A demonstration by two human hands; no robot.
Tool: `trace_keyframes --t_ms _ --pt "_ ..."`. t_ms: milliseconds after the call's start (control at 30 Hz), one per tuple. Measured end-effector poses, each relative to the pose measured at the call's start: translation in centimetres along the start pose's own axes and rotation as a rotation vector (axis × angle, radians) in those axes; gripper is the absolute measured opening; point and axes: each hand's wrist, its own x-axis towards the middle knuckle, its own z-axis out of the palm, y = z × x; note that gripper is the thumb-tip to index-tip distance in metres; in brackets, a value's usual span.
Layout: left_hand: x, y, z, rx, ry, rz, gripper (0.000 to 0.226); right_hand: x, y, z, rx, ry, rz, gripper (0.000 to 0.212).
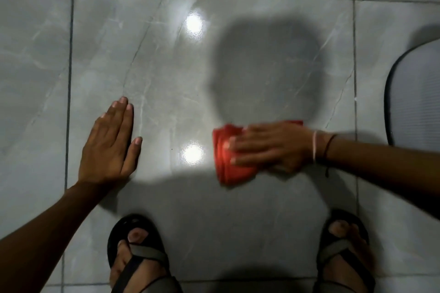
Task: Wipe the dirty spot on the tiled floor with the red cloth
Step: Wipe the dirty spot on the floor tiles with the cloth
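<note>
Clearly, from the head view, the person squats over one large grey tile of the floor (166,66), sandalled feet at its near edge. The right hand (269,147) lies flat with fingers spread on the folded red cloth (226,169), pressing it to the tile toward the tile's near right corner; the hand looks blurred, which suggests a wiping stroke. The left hand (109,143) is open and empty, palm down near the tile's left grout line, bracing. No dirty spot can be made out; glare and a dark shadow cover much of the tile. To wipe well, she or he should keep the palm's weight over the cloth, overlap short strokes, and refold to a clean face. A grey mat (414,97) lies beyond the tile's right edge.
</note>
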Motion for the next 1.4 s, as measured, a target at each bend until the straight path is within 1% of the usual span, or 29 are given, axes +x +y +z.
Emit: trace_keyframes --t_ms 33,100,200,233,267,300,333,367,467,500,567,633,700,800,833,867,900,933,967,1000,1033,1067,1100,1133,1167,1267,1333,1367,1400 --pt "0.0 0.0 -0.1 0.003 0.006 -0.004 0.071 -0.9 3.3 -0.9 -0.043 0.031 0.135 0.049" --pt "0.0 0.2 -0.2 0.002 0.009 -0.002 0.071 -1.7 8.8 -3.1 -0.089 0.164 0.546 0.052" --pt "0.1 0.3 -0.2 0.002 0.001 -0.008 0.071 2.1 12.2 -5.0 -0.015 0.48 1.159 0.054" --pt "0.1 0.3 -0.2 0.005 -0.006 -0.008 0.071 4.5 11.8 -4.9 0.006 0.535 1.29 0.054" --pt "0.0 0.3 -0.2 0.007 -0.01 -0.007 0.071 6.9 10.5 -4.6 0.011 0.557 1.363 0.055" --pt "0.0 0.4 -0.2 0.009 -0.009 -0.006 0.071 8.9 8.6 -3.8 0.003 0.559 1.369 0.055" --pt "0.1 0.4 -0.2 0.011 -0.007 -0.007 0.071 10.4 5.9 -2.7 0.002 0.543 1.304 0.055" --pt "0.1 0.3 -0.3 0.015 -0.008 -0.007 0.071 11.3 2.6 -1.2 0.015 0.497 1.172 0.055" --pt "0.1 0.5 -0.4 0.023 -0.008 -0.008 0.071 9.5 -8.7 2.5 0.028 0.25 0.578 0.06" --pt "0.2 0.5 -0.4 0.026 -0.014 -0.017 0.071 7.5 -11.2 3.3 0.04 0.167 0.44 0.062" --pt "0.2 0.5 -0.6 0.024 -0.02 -0.026 0.071 2.0 -13.5 4.0 0.063 0.059 0.311 0.059" --pt "0.2 0.5 -0.6 0.018 -0.015 -0.02 0.071 -3.0 -12.8 3.8 0.043 0.025 0.303 0.055" --pt "0.2 0.6 -0.6 0.01 -0.018 -0.017 0.071 -5.7 -10.5 2.9 0.009 0.064 0.379 0.053" --pt "0.2 0.8 -0.7 -0.011 -0.031 -0.024 0.072 -3.3 -9.3 2.6 -0.004 0.184 0.731 0.066" --pt "0.2 0.8 -0.8 -0.013 -0.032 -0.024 0.072 -1.8 -10.3 3.1 0.007 0.209 0.8 0.07" --pt "0.2 0.8 -0.8 -0.013 -0.031 -0.025 0.072 -0.7 -11.8 3.8 0.032 0.211 0.747 0.07" --pt "0.3 0.8 -0.8 -0.013 -0.028 -0.023 0.072 -0.3 -13.4 4.7 0.065 0.182 0.565 0.063" --pt "0.2 0.8 -0.8 -0.011 -0.025 -0.021 0.072 -0.4 -14.6 5.3 0.097 0.106 0.306 0.057" --pt "0.2 0.8 -0.8 -0.009 -0.023 -0.02 0.072 -1.0 -14.6 5.4 0.111 0.029 0.044 0.053" --pt "0.2 0.8 -0.8 -0.008 -0.022 -0.02 0.072 -1.4 -13.4 5.1 0.128 -0.01 -0.155 0.052" --pt "0.2 0.7 -0.7 -0.008 -0.023 -0.019 0.072 -1.6 -11.6 4.7 0.141 -0.026 -0.282 0.052" --pt "0.2 0.7 -0.7 -0.005 -0.022 -0.018 0.072 -1.7 -9.4 4.1 0.143 -0.027 -0.344 0.051" --pt "0.1 0.6 -0.7 0.001 -0.02 -0.016 0.072 -1.6 -6.7 3.3 0.138 -0.027 -0.334 0.05" --pt "0.1 0.6 -0.7 0.004 -0.018 -0.014 0.072 -1.7 -3.7 2.2 0.11 -0.019 -0.252 0.047" --pt "0.1 0.7 -0.6 0.004 -0.016 -0.013 0.072 -1.7 -0.7 1.1 0.061 0.025 -0.114 0.046" --pt "0.2 0.7 -0.6 0.005 -0.003 -0.014 0.072 0.1 6.9 -2.5 -0.033 0.302 0.516 0.047" --pt "0.2 0.6 -0.5 0.003 -0.01 -0.015 0.072 4.6 7.9 -3.7 -0.005 0.512 1.03 0.052" --pt "0.2 0.6 -0.5 0.001 -0.019 -0.016 0.073 7.2 7.1 -3.7 0.034 0.57 1.202 0.053" --pt "0.2 0.5 -0.5 -0.001 -0.027 -0.018 0.073 9.3 5.5 -3.5 0.058 0.597 1.259 0.053"
